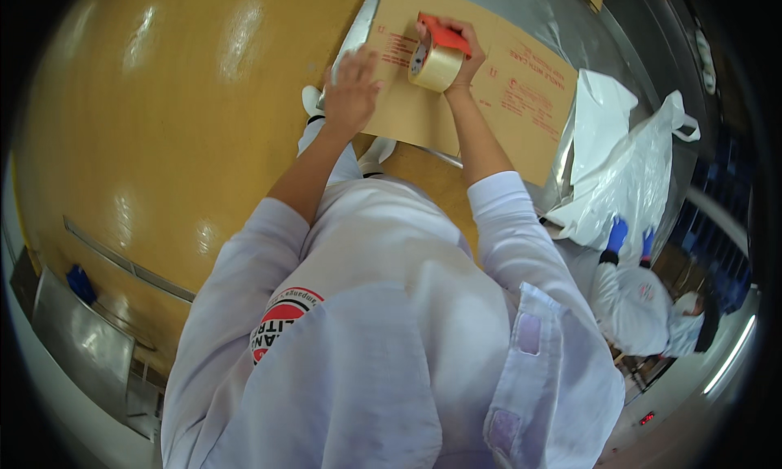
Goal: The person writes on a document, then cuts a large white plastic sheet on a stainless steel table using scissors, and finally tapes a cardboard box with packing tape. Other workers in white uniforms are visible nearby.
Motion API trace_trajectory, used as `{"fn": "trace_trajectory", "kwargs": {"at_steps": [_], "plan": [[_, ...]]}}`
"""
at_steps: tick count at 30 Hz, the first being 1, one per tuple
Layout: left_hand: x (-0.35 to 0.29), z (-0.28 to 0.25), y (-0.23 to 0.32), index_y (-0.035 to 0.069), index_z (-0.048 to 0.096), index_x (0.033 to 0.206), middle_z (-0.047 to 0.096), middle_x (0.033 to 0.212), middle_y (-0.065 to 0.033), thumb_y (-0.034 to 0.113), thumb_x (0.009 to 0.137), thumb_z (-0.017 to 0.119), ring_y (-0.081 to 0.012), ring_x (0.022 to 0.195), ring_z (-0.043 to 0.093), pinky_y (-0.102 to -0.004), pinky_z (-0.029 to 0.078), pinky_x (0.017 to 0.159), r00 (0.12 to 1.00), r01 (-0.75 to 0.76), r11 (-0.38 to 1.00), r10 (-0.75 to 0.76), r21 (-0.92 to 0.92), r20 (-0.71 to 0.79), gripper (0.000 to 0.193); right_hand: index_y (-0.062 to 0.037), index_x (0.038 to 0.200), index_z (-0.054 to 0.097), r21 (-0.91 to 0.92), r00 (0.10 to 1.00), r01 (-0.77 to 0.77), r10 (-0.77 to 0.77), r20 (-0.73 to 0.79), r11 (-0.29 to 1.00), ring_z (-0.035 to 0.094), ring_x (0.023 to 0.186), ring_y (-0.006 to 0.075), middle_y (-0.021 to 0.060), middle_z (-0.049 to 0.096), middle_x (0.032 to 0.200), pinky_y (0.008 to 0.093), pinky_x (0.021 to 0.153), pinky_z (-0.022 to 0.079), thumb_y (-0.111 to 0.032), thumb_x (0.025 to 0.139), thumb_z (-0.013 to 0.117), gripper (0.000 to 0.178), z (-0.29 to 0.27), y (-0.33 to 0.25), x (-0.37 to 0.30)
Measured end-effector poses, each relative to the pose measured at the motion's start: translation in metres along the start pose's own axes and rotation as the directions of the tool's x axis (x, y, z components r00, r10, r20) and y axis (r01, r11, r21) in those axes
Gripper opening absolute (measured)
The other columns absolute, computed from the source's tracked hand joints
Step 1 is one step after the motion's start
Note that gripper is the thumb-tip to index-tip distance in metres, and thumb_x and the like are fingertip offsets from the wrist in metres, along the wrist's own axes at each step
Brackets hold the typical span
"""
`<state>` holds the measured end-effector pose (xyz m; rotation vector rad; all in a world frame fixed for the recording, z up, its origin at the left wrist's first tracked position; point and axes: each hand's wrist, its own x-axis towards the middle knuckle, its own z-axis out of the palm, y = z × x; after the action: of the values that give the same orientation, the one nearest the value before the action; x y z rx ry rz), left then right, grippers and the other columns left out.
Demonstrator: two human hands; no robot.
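A flat brown cardboard box [521, 70] with red print lies on the metal table in front of me. My right hand [466, 57] is closed round a red tape dispenser [444, 37], which carries a wide roll of yellowish clear tape [437, 66]. The dispenser is over the left half of the cardboard. To its left, my left hand [352, 90] is at the cardboard's left edge, fingers stretched out and holding nothing. Whether its fingertips press on the cardboard I cannot tell.
White plastic bags [623, 155] lie on the metal table [574, 49] right of the cardboard. Beyond them stands a co-worker [639, 306] in white with blue gloves. A metal drain strip [122, 261] crosses the yellow floor [187, 143] at left, near a steel table [81, 339].
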<state>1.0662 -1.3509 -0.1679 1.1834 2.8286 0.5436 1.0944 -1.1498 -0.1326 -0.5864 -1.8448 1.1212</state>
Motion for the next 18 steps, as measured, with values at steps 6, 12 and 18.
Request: {"fn": "trace_trajectory", "kwargs": {"at_steps": [6,12,18], "plan": [[0.007,0.016,-0.011,0.028,0.021,0.154,0.016,0.16,0.0037,0.036,0.102,0.03,-0.0241,0.148,0.013,-0.0573,0.011,0.118,0.981,-0.14,0.989,0.146,-0.05,0.13,0.053,-0.0055,0.087,0.069,-0.042,0.972,-0.189,0.193,0.135,0.981,0.063,0.081,0.0138,0.003,0.068,0.086,0.0265,0.076,0.051,-0.008,0.07,0.08,0.02,0.014,0.056,-0.018],[0.01,0.018,-0.007,0.028,0.022,0.153,0.018,0.16,0.003,0.031,0.102,0.031,-0.026,0.148,0.015,-0.0598,0.012,0.116,0.985,-0.067,0.994,0.081,-0.09,0.153,0.052,-0.0037,0.088,0.067,-0.272,0.973,-0.026,0.087,0.215,0.962,0.064,0.079,0.0148,0.0056,0.069,0.084,0.0291,0.074,0.053,-0.011,0.068,0.087,0.029,-0.017,0.011,-0.06],[0.015,0.028,-0.001,0.029,0.021,0.153,0.018,0.16,0.0058,0.034,0.101,0.033,-0.0243,0.147,0.017,-0.0609,0.012,0.116,0.986,-0.045,0.994,0.06,-0.1,0.153,0.053,-0.0092,0.085,0.068,-0.333,0.946,-0.021,0.127,0.299,0.943,0.066,0.081,0.0211,0.0058,0.071,0.086,0.032,0.079,0.052,-0.012,0.066,0.084,0.025,-0.055,-0.028,-0.104]]}}
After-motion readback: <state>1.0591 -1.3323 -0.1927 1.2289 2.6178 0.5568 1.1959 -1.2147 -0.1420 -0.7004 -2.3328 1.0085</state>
